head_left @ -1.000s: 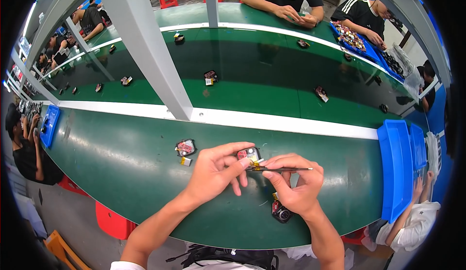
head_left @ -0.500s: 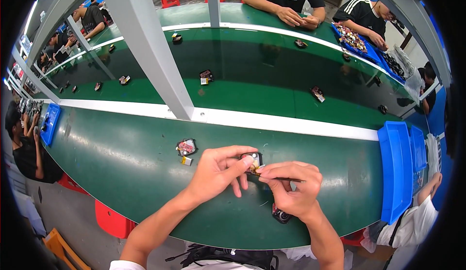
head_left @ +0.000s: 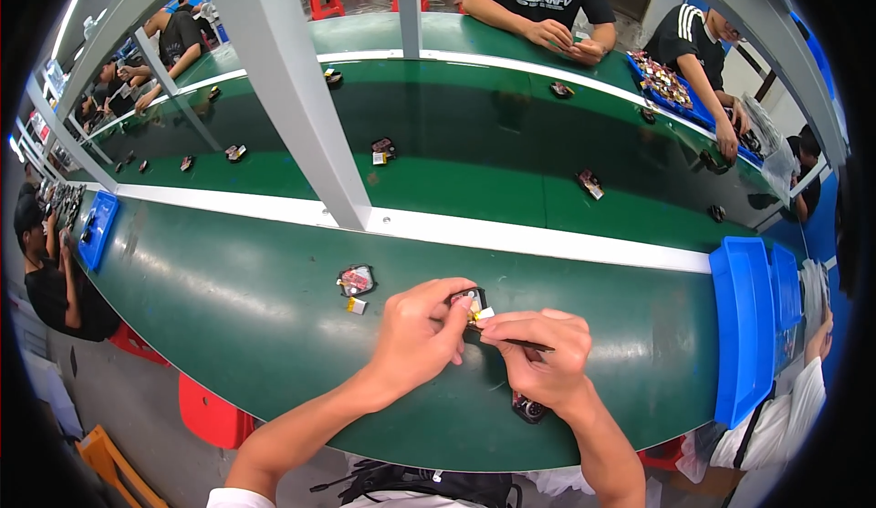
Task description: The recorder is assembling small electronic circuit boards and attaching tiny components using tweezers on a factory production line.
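Observation:
Near the middle of the green table, my left hand (head_left: 418,330) is closed around a small black device housing (head_left: 480,296) with its electronics facing up. My right hand (head_left: 540,351) pinches a thin dark tool (head_left: 529,345), perhaps tweezers, whose back end sticks out to the right. Its tip is hidden by my fingers at the housing's lower edge. A small silver and yellow battery piece (head_left: 485,314) shows beside my right fingertips. Another black housing (head_left: 527,407) lies partly under my right wrist. Left of my hands rests an open housing (head_left: 356,280) with a silver battery (head_left: 356,305) below it.
Blue trays (head_left: 741,335) stand at the table's right end, and a smaller blue tray (head_left: 99,230) at the far left. Beyond a white rail (head_left: 529,237) and grey post (head_left: 306,115), a dark green belt (head_left: 474,179) carries several housings. Co-workers sit around.
My right hand has shifted slightly left, and the tool's back end now slopes lower. The battery piece shows more clearly at the housing. At the far right, a co-worker's arm reaches onto the belt.

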Demonstrator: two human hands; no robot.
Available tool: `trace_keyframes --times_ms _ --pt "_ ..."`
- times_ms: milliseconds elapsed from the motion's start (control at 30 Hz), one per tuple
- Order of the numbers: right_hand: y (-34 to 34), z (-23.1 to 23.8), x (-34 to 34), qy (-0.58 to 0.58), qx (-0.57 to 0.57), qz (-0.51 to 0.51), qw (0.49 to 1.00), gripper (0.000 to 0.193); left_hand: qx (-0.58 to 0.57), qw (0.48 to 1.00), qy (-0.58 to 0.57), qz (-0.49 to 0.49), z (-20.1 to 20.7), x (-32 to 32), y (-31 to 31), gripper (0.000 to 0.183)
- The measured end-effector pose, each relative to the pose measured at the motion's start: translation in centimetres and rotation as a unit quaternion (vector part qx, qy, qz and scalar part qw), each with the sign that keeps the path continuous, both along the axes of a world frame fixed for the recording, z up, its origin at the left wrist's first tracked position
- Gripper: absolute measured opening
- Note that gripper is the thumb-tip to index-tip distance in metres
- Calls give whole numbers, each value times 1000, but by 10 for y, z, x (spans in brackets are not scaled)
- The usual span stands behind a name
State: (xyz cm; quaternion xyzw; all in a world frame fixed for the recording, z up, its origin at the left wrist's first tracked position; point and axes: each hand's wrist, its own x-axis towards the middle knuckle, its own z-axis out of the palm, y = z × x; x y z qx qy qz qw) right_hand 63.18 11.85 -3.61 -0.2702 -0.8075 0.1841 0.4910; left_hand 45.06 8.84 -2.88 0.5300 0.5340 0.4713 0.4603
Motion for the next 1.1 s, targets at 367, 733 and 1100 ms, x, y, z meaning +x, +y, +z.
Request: trace_keyframes --times_ms 367,733,1100 --pt "-1 8 2 162 -71 -90 980 22 189 959 150 148 -30 -5 136 15" --pt "-1 2 11 123 -95 -95 983 16 262 894 362 -32 15 -21 71 31" --pt "-4 2 6 146 -131 -104 975 20 23 851 395 345 30 -370 77 23"
